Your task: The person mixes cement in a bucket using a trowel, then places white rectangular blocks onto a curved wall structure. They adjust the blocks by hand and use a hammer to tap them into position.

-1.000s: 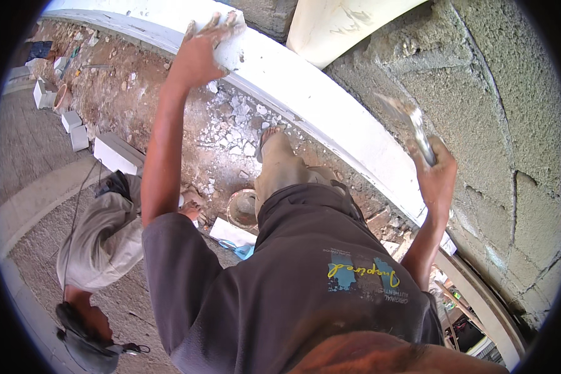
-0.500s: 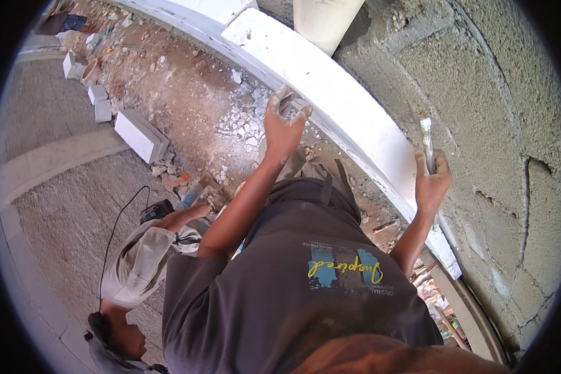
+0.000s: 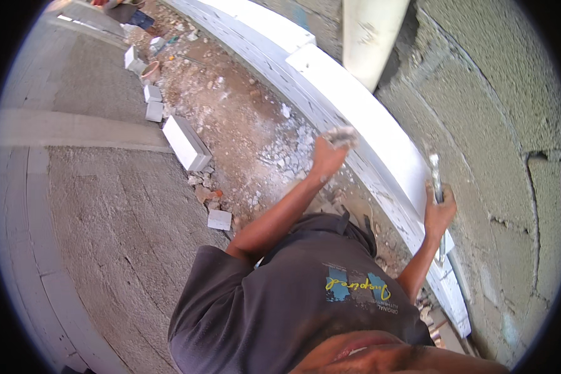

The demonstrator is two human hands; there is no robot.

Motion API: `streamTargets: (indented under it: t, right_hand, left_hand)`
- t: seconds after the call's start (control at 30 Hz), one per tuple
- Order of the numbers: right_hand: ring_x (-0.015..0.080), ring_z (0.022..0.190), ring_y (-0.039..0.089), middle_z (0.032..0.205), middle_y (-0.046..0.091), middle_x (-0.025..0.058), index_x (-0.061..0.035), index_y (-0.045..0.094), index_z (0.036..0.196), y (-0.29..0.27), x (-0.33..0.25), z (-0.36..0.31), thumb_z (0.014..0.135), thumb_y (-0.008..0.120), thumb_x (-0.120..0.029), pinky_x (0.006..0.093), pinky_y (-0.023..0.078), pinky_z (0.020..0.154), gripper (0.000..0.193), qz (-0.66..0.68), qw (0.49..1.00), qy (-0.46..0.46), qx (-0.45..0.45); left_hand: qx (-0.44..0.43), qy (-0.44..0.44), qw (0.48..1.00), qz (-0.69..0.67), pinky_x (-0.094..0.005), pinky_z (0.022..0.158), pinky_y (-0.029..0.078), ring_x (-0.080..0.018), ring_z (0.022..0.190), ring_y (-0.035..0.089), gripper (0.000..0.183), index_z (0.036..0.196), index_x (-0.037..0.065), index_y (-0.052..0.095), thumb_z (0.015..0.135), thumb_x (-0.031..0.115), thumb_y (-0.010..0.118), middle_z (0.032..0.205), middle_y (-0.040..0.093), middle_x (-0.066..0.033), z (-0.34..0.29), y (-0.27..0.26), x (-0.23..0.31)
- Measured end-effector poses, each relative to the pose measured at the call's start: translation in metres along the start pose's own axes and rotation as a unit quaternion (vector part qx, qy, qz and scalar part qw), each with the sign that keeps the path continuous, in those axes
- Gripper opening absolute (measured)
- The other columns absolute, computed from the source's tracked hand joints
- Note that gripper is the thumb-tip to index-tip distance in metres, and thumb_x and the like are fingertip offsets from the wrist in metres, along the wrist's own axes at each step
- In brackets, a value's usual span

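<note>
My left hand is raised beside the inner edge of a row of smooth white blocks. Its fingertips are coated in grey dust and smeared by motion, so whether anything is between them cannot be made out. My right hand is closed around a slim, metal-looking bar smeared with white. The bar stands roughly upright in the picture, one end above my fist and the other below it, over the right part of the white row. The exact kind of tool is unclear.
A rough grey block wall rises along the right. A pale post stands at the top. White rubble litters the dirt ground, with a long white block, smaller blocks and a reddish pot leftward.
The view has shifted, and the person crouching at the lower left is out of sight. My left hand's fingers, spread before, are now blurred. My right hand keeps hold of the bar.
</note>
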State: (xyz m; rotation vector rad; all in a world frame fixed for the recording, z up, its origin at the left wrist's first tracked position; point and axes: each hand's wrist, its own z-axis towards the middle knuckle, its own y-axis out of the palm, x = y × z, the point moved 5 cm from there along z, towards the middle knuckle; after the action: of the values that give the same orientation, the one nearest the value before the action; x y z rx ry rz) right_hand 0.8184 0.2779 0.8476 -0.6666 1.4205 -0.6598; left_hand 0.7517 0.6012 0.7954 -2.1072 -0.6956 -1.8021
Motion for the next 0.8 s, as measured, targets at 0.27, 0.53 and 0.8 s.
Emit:
streamTargets:
  t: [0.27,0.53,0.8]
  right_hand:
    - [0.0156,0.072,0.047,0.077,0.058,0.006,0.0024,0.067,0.095,-0.007,-0.024,-0.034,0.095,0.074,-0.017,0.0331,0.045,0.069,0.021,0.036,0.998,0.014,0.052]
    - [0.0141,0.066,0.035,0.068,0.039,0.0011,-0.0001,0.051,0.075,0.001,-0.05,-0.066,0.093,0.075,-0.018,0.0357,0.033,0.059,0.034,0.015,0.997,-0.02,0.077]
    - [0.0149,0.065,0.035,0.066,0.04,0.0009,-0.0016,0.046,0.071,0.019,-0.035,-0.066,0.091,0.075,-0.022,0.0361,0.034,0.059,0.041,0.051,0.995,0.044,0.077]
  left_hand:
    - [-0.19,0.038,0.952,-0.236,-0.0451,0.107,0.052,-0.0273,0.119,0.067,0.033,0.121,0.004,0.071,0.093,0.02,0.076,0.119,0.073,-0.0152,-0.021,-0.173,0.034]
    - [0.09,-0.334,0.822,0.451,-0.0439,0.096,0.055,-0.0389,0.113,0.07,0.062,0.106,-0.002,0.076,0.075,0.051,0.084,0.119,0.071,-0.0288,-0.041,-0.368,-0.168]
    - [0.061,-0.167,0.968,0.178,-0.031,0.07,0.053,-0.0173,0.073,0.069,0.055,0.073,0.0,0.072,0.074,0.052,0.089,0.07,0.07,-0.0057,-0.031,-0.192,-0.128]
